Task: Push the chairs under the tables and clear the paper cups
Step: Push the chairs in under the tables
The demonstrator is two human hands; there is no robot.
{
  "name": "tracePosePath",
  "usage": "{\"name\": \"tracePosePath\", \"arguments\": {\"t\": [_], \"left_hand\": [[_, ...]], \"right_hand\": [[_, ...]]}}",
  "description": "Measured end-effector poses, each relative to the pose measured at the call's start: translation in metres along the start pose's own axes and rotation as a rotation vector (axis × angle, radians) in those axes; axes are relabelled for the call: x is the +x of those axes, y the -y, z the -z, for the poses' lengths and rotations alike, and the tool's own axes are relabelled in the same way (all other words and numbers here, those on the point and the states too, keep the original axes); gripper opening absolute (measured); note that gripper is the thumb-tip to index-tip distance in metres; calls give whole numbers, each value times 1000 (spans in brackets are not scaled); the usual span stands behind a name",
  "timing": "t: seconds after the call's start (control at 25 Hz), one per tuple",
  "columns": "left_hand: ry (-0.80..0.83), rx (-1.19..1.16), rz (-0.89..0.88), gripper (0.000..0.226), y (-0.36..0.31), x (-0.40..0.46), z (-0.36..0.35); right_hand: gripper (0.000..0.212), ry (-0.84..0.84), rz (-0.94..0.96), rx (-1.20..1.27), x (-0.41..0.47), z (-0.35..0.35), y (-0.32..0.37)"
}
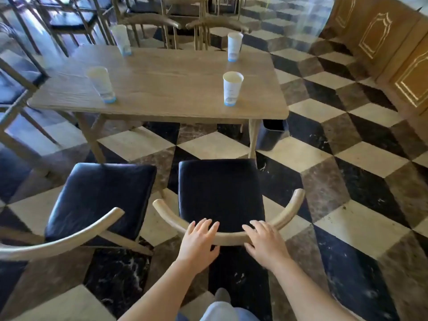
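Observation:
A wooden chair with a black seat (220,191) stands pulled out in front of a wooden table (162,89). Both hands rest on its curved backrest rail: my left hand (200,239) and my right hand (264,242), fingers spread over the rail, thumbs under it. A second black-seated chair (102,195) stands to its left, also away from the table. Several white paper cups with blue bases stand upright on the table: near right (232,88), near left (101,84), far right (234,46), far left (121,39).
A dark bin (271,135) sits on the floor by the table's right front leg. Two more wooden chairs (185,26) stand at the table's far side, and other chairs crowd the left (18,89). Checkered marble floor; wood panelling (389,42) at right.

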State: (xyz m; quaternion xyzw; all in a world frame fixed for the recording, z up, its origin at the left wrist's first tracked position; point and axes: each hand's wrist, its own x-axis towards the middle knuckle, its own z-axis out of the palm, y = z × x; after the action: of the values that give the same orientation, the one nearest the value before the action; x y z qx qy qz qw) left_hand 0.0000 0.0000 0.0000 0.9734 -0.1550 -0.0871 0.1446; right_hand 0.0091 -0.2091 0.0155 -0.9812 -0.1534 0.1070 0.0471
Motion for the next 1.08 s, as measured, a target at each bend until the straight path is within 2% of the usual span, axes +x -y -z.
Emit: {"name": "tracePosePath", "arguments": {"t": [0.04,0.12,0.24,0.36,0.48,0.56,0.68,0.88,1.08], "left_hand": [[51,27,15,61,-3,1,-4],[58,66,13,58,-9,2,-14],[86,109,58,43,-15,7,-21],[101,142,113,20,-19,17,-10],[150,228,89,25,-15,26,-6],[182,256,72,29,-14,31,-4],[225,250,95,31,-8,43,-1],[237,229,131,31,11,83,14],[239,238,65,30,43,130,33]], "right_hand": [[47,60,-12,8,0,-3,-7],[50,48,37,10,-2,-5,-17],[56,72,30,-52,0,-17,-34],[42,79,16,21,8,-9,-46],[21,179,59,-84,17,1,-56],[14,257,86,-154,25,6,-60],[12,301,123,-211,40,8,-62],[14,231,144,-186,82,26,-60],[16,266,109,-184,137,39,-58]]}}
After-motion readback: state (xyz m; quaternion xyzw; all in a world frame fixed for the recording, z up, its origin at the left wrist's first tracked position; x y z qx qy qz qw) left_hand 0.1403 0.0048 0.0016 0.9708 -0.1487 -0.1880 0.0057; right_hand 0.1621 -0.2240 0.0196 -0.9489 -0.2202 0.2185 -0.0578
